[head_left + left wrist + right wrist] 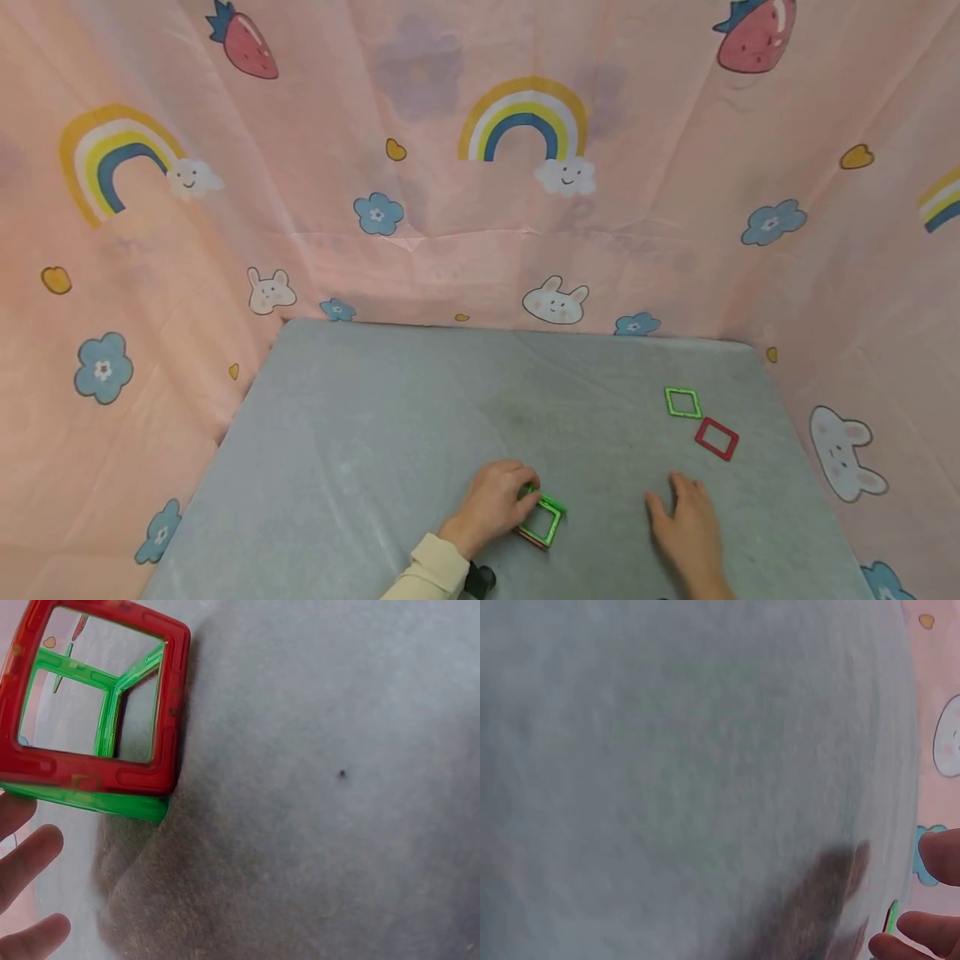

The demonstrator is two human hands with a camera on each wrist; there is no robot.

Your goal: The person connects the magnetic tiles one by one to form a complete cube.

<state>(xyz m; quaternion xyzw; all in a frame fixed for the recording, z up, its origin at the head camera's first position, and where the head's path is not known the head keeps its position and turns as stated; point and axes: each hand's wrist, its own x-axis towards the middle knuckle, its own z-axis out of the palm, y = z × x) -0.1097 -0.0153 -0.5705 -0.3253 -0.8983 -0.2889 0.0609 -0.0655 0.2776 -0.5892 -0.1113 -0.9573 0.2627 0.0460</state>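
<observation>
My left hand [491, 504] pinches the left corner of a small box built of magnetic tiles [557, 527], thumb and fingertips on its green edge. In the left wrist view a red square frame [169, 712] faces the camera, with green frames [105, 682] joined behind it. Fingers [34, 859] of that hand spread just below the box. To the right, my right hand [690, 529] is over the table with thumb and fingers apart, holding nothing. Beyond its fingertips lie a loose red square tile [700, 433] and a loose green square tile [700, 408].
A grey cloth covers the table [375, 433]. Pink printed curtain [450, 258] hangs behind the table and along both sides, right at its edges. A dark wrist strap [480, 579] shows below the left sleeve [435, 567].
</observation>
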